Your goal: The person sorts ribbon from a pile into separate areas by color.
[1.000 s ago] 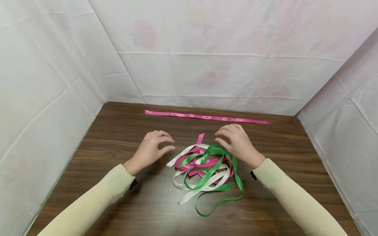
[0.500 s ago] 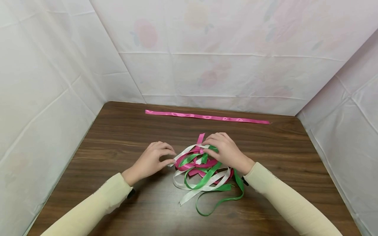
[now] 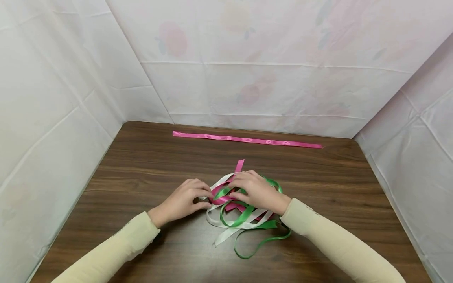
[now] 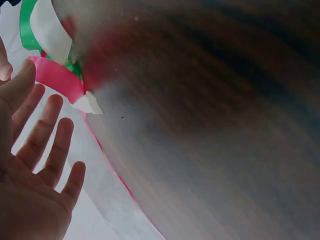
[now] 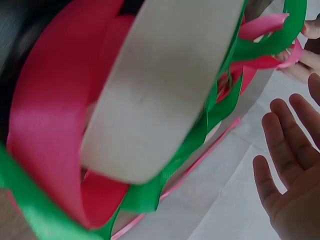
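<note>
A loose tangle of satin ribbons lies mid-table: pink [image 3: 222, 200], white [image 3: 228, 235] and green [image 3: 245, 216]. At its left edge is my left hand [image 3: 187, 198], fingertips beside the pink loop. In the left wrist view, the fingers of the left hand [image 4: 40, 195] are spread and the thumb lies near the pink ribbon [image 4: 62, 82]; contact is unclear. My right hand [image 3: 256, 191] hovers over the upper right of the tangle and hides part of it. The right wrist view has the right hand [image 5: 300, 195] with relaxed fingers, holding nothing, beside the ribbons.
A separate pink ribbon [image 3: 244, 139] lies straight across the back of the brown wood-grain table [image 3: 141, 157]. White printed cloth [image 3: 247, 59] hangs behind the table and at both sides.
My right hand has moved left and toward me, from beside the tangle to over it. My left hand has come down and slightly right to its edge. The ribbons look much the same.
</note>
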Motion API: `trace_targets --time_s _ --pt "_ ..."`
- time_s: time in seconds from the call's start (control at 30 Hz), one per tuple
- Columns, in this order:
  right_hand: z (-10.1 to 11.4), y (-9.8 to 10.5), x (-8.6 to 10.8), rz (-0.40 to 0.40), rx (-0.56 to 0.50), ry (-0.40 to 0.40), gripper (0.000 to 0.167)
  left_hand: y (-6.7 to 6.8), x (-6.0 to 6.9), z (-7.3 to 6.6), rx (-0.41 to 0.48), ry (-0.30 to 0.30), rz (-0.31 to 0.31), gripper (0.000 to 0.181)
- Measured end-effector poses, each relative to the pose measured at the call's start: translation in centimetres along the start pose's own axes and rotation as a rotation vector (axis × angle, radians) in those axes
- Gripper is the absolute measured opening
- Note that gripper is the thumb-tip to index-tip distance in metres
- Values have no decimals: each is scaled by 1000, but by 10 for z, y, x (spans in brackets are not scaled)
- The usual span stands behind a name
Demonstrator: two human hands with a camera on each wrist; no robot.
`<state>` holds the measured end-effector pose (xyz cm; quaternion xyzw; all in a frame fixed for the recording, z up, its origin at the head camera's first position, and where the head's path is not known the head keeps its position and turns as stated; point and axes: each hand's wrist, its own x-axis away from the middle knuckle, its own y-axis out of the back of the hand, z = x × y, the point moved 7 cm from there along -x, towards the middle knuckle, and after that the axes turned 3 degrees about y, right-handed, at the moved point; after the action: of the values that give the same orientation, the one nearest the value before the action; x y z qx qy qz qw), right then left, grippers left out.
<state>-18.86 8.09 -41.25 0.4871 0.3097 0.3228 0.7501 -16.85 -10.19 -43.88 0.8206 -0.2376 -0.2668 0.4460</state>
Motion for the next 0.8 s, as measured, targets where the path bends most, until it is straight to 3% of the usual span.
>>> trace_targets --time_s 0.2,0.53,0.8 --pt "6 -11 -5 20 -18 42 26 -5 0 -2 -5 -16 4 19" --pt "12 -27 -7 103 -107 28 22 -10 1 -4 -39 -53 -10 12" --pt "16 -29 -7 113 -98 24 20 -7 -1 -6 -70 -57 -8 9"
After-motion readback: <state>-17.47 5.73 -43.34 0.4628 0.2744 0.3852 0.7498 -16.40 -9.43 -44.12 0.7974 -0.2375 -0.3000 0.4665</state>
